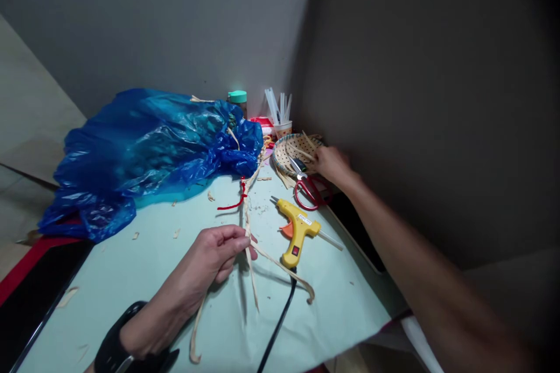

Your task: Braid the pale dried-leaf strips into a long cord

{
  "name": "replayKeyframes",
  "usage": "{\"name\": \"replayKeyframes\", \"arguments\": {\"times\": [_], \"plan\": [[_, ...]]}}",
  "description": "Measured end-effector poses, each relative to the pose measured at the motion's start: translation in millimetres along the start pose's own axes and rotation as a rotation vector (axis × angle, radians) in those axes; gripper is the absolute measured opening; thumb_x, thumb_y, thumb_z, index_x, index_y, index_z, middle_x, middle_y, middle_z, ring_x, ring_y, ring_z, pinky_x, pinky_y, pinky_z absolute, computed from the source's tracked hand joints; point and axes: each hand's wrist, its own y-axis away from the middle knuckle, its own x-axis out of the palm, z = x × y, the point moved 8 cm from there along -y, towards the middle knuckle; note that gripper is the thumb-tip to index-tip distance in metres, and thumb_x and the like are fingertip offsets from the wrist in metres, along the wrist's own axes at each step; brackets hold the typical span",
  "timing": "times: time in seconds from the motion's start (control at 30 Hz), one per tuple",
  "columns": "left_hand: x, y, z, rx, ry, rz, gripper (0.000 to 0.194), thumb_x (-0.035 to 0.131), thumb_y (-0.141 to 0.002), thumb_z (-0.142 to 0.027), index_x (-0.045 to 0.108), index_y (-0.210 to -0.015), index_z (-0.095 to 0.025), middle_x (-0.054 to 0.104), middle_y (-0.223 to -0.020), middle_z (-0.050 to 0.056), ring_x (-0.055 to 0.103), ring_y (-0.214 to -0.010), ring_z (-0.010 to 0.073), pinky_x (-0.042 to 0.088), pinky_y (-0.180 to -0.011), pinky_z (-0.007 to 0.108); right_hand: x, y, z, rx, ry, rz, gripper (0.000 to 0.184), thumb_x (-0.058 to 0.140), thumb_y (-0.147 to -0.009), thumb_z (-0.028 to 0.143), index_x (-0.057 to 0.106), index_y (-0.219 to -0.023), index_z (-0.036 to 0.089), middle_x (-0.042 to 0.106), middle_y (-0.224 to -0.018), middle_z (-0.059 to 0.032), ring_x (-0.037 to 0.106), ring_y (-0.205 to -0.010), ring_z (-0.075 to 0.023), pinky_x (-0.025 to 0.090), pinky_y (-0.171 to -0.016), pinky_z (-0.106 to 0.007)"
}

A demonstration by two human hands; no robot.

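Observation:
My left hand (216, 256) pinches a bundle of pale straw strips (248, 227) near the middle of the light green table (131, 297); the strips run up toward a red tie (238, 201) and trail down past my wrist. My right hand (332, 164) reaches far right to the red-handled scissors (306, 189), beside a small woven basket (291, 151). Its fingers curl over the spot where the scissors and basket meet; whether they grip anything is hidden. A yellow glue gun (296, 233) lies between my hands, its black cord running to the front edge.
A crumpled blue plastic bag (149, 151) fills the back left. At the back corner stand a green-lidded jar (237, 98) and a cup of glue sticks (280, 113). Straw scraps litter the surface. Walls close in behind and on the right.

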Motion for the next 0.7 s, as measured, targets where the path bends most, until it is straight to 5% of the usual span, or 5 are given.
{"name": "replayKeyframes", "arguments": {"times": [0.3, 0.5, 0.7], "plan": [[-0.1, -1, 3, 0.0, 0.003, 0.007, 0.026, 0.063, -0.081, -0.039, 0.064, -0.081, -0.013, 0.068, -0.076, 0.005, 0.022, -0.039, 0.0001, 0.008, -0.042, 0.023, -38, 9, 4, -0.133, -0.132, -0.132, 0.036, 0.034, -0.088, 0.02, 0.069, -0.096, 0.012, 0.071, -0.093, -0.0123, 0.063, -0.079, -0.0191, 0.038, -0.062, -0.024], [0.1, -3, 5, -0.025, 0.014, 0.013, 0.024, 0.064, -0.081, -0.036, 0.062, -0.084, -0.012, 0.068, -0.08, 0.005, 0.023, -0.037, -0.0015, 0.007, -0.041, 0.022, -23, 7, 0, -0.128, -0.125, -0.059, 0.039, 0.033, -0.091, 0.023, 0.07, -0.092, 0.012, 0.072, -0.084, -0.0114, 0.063, -0.07, -0.0164, 0.037, -0.057, -0.022], [-0.4, -1, 3, -0.009, 0.035, -0.007, 0.024, 0.065, -0.08, -0.036, 0.063, -0.085, -0.013, 0.068, -0.082, 0.005, 0.023, -0.039, -0.0013, 0.007, -0.042, 0.021, -12, 2, -17, 0.005, 0.042, -0.057, 0.033, 0.044, -0.091, 0.026, 0.071, -0.094, 0.008, 0.07, -0.094, -0.0219, 0.067, -0.086, -0.027, 0.043, -0.066, -0.028]]}}
